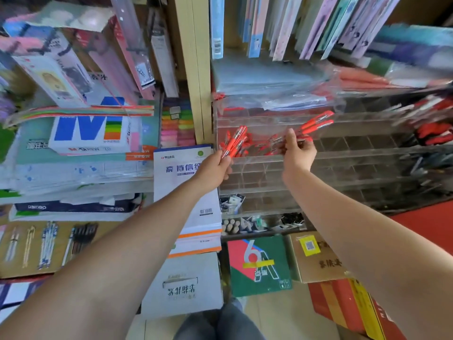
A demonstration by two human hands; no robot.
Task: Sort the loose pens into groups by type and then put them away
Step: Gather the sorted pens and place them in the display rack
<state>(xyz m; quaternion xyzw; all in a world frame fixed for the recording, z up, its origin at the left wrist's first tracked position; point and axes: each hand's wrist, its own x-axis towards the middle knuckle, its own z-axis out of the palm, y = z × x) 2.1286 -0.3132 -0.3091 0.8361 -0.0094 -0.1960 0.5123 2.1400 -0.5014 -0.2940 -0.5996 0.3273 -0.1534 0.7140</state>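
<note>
My left hand (215, 169) grips a bundle of red pens (234, 141), their caps pointing up and to the right. My right hand (297, 153) holds another few red pens (316, 123) that slant up to the right. Both hands are raised in front of a clear acrylic pen organiser (343, 155) with many small compartments. More red pens (266, 146) lie in one of its upper left compartments, between my two hands. Sorted groups of pens (49, 244) lie on a brown cardboard sheet at the lower left.
Stacks of paper reams (90, 133) and notebooks (193, 197) fill the left shelf beside a wooden post (196, 69). Notebooks and plastic folders (282, 77) stand above the organiser. Boxes (259, 263) sit on the floor below, and more red and dark pens (434, 133) fill compartments at the right.
</note>
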